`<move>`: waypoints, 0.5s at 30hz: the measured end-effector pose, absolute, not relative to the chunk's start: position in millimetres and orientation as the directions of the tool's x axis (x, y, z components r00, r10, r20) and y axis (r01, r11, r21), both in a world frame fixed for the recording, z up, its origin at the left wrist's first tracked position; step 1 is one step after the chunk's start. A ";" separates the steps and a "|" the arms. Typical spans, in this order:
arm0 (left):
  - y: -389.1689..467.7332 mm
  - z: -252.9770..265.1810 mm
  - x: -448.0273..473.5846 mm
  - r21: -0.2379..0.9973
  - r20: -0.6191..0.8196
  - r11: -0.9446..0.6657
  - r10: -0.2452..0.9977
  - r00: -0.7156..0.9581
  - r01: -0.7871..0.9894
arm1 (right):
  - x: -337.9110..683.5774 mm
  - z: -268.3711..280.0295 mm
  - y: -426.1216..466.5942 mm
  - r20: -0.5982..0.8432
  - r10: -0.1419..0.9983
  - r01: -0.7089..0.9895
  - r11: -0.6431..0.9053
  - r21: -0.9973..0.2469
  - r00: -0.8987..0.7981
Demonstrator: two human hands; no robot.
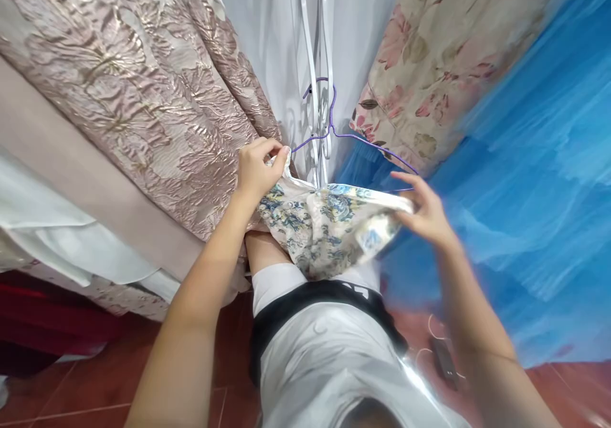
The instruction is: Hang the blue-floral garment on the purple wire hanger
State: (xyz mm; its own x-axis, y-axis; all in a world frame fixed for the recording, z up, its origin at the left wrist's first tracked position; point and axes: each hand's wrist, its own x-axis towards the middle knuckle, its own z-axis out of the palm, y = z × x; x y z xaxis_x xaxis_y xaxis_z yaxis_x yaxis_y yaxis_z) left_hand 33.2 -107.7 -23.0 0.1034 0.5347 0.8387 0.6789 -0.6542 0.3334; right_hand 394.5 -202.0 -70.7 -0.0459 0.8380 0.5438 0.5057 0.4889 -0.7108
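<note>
Head view: floral garment (310,227) spans between left fingers (280,162) and right fingers (414,221), both pinching its upper corners.

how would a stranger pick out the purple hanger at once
Find the big blue fabric on the right side, then the white fabric at the top middle. In front of that, above the floral garment between the left hand and right hand, is the hanger. It is thin and purple, unlike the white strips beside it.
</note>
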 end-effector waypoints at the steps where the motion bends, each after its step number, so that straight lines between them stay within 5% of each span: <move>1: -108.3 -22.2 33.2 0.339 0.838 -0.658 0.536 0.102 0.672 | 406.5 -66.9 -196.6 0.586 0.810 0.505 0.505 -0.700 0.002; 10: -111.0 -18.0 30.4 0.320 0.840 -0.643 0.532 0.106 0.696 | 426.9 -53.8 -147.1 0.771 0.594 0.595 0.541 -0.594 0.230; 15: -109.3 -22.8 28.2 0.289 0.840 -0.677 0.518 0.160 0.677 | 394.0 -59.1 -127.8 0.568 0.775 0.212 0.527 -0.823 0.278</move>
State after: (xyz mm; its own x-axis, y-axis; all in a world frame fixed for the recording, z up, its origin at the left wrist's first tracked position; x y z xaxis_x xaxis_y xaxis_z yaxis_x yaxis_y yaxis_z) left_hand 28.2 -109.3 -22.8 0.1595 0.5181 0.8403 0.6767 -0.6771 0.2891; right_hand 394.0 -127.8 -59.1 0.2784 0.7747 0.5677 0.2115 0.5272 -0.8230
